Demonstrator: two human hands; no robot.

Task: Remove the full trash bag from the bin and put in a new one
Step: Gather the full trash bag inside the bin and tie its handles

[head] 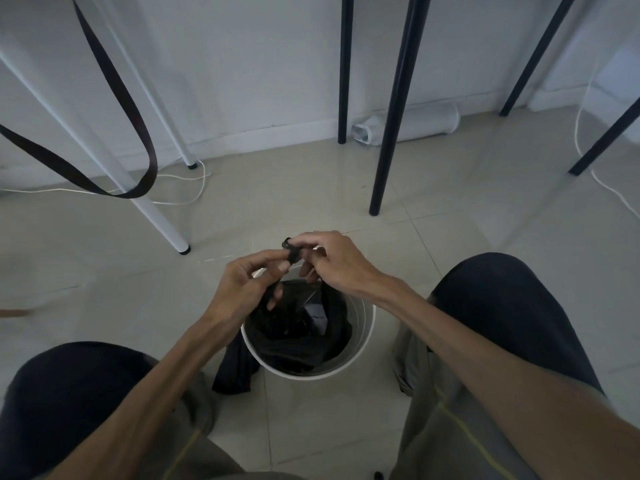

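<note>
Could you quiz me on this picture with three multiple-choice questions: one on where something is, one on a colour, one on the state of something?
1. Where does the bin stand?
A. on a table
B. on the floor between the person's knees
C. on a chair

2. What colour is the trash bag?
A. black
B. white
C. blue

3. What state is the bag in?
A. lifted clear of the bin
B. lying flat on the floor
C. still in the bin, top pinched by both hands

Answers: B, tiles surround it; A, dark plastic against the white rim; C, the left hand and right hand grip its gathered top.
</note>
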